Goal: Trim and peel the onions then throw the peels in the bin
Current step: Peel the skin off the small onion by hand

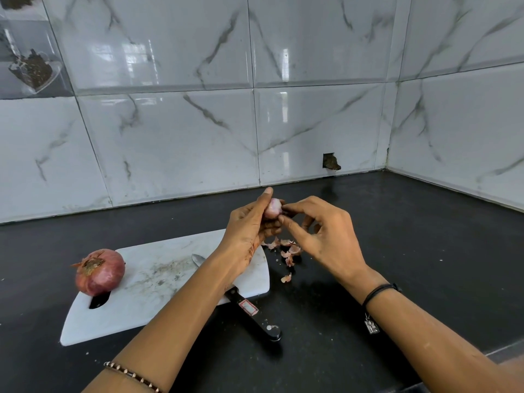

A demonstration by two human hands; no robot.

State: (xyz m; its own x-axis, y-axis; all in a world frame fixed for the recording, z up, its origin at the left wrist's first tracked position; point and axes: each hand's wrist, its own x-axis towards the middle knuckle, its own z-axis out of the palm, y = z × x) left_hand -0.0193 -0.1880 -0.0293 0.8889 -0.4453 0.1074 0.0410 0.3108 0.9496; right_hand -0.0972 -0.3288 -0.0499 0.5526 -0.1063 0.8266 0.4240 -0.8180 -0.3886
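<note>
My left hand (249, 222) grips a small pale pink onion (272, 207), held up above the black counter. My right hand (320, 231) pinches a bit of skin at the onion's right side with thumb and forefinger. Several loose peels (286, 251) lie on the counter right under my hands. A large unpeeled red onion (99, 272) sits on the left end of the white cutting board (158, 285). A black-handled knife (249, 307) lies across the board's right corner, its blade partly hidden under my left forearm.
The black counter (411, 251) runs back to a marble-tiled wall and a corner at the right. A small hole in the wall tile (331, 161) sits just above the counter. No bin is in view.
</note>
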